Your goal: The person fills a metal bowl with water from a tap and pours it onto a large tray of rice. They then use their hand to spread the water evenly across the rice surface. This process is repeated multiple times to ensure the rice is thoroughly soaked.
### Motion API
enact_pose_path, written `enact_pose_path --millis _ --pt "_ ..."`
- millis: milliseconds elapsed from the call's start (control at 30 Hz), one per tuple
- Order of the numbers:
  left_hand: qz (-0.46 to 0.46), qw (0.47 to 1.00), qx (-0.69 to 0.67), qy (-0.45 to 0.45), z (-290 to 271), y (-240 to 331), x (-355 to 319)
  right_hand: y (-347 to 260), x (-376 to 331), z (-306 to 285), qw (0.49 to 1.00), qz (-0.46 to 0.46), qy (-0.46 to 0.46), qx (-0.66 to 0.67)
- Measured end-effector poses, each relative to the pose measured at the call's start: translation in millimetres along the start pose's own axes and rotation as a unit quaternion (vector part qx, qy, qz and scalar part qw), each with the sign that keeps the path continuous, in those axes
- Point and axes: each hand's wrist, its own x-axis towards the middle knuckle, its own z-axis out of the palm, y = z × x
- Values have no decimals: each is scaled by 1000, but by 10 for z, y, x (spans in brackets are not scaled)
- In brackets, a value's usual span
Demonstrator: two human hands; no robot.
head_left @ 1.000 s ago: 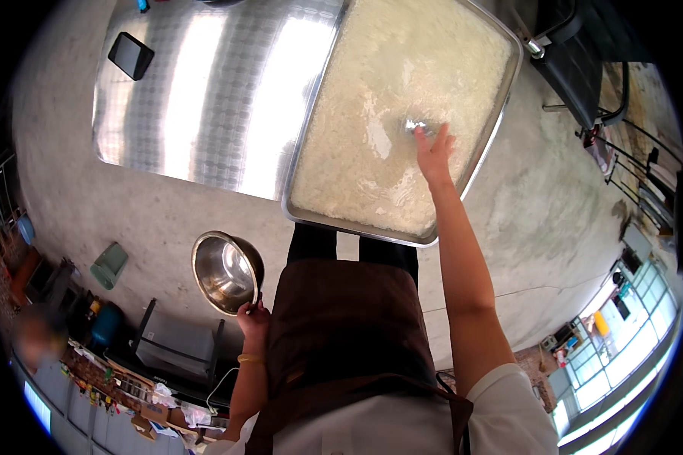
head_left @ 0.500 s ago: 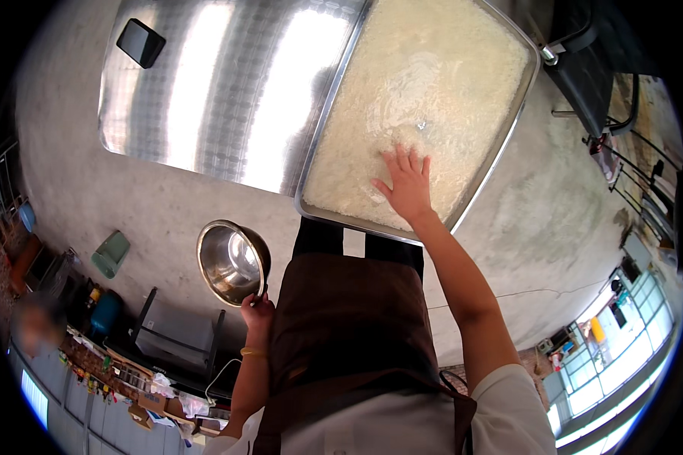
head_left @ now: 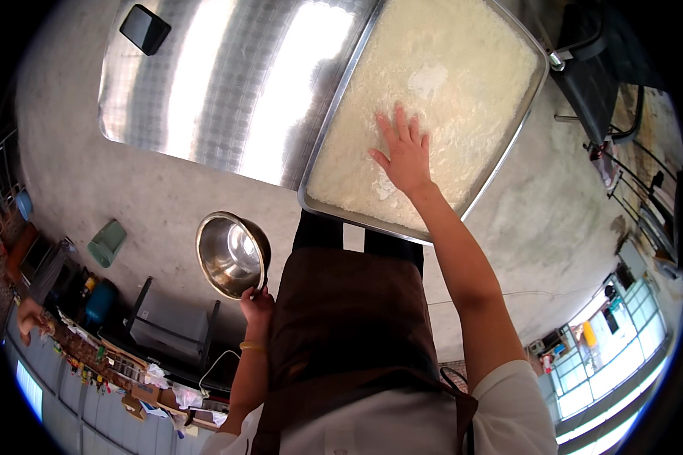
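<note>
— Where is the right hand [head_left: 404, 155]?

— Flat on the rice [head_left: 432, 98], palm down, fingers spread and open. It presses the white layer toward the near side of the tray [head_left: 322, 144], and grips nothing.

— And the tray?

— A big shallow steel one, filled almost edge to edge with rice. It lies on the right end of the counter [head_left: 205, 91], its near rim hanging just past the counter's near edge, above the person's legs.

— The left hand [head_left: 256, 305]?

— Down at the person's side, off the counter, closed around the rim of a bowl [head_left: 231, 252]. The bowl is steel, tilted so that its shiny inside faces up; I see nothing in it.

— Anything else on the counter?

— A small dark flat thing [head_left: 145, 29] near the far left corner, well apart from the tray. The rest of the steel top shines with glare.

— What does the person wear?

— A brown apron [head_left: 341, 326] over a white short-sleeved shirt, and a thin band [head_left: 250, 347] on the left wrist.

— Around them?

— Concrete floor [head_left: 121, 197], with a green container [head_left: 108, 243] standing on it to the left.
</note>
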Motion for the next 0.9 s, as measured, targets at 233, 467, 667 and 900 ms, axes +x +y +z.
enact_pose_path --millis 233,467,667,900 --pt "-7 1000 7 -23 -43 -72 34 -82 -142 64 998 -10 -19 51" --pt "-16 1000 2 -10 -159 -85 65 -267 280 -271 999 -28 44 4" --pt "-23 1000 -9 -18 -187 -130 71 -534 432 -41 998 -46 38 24" --pt "-26 999 -22 0 -148 -210 34 -741 -27 135 998 -58 0 36"
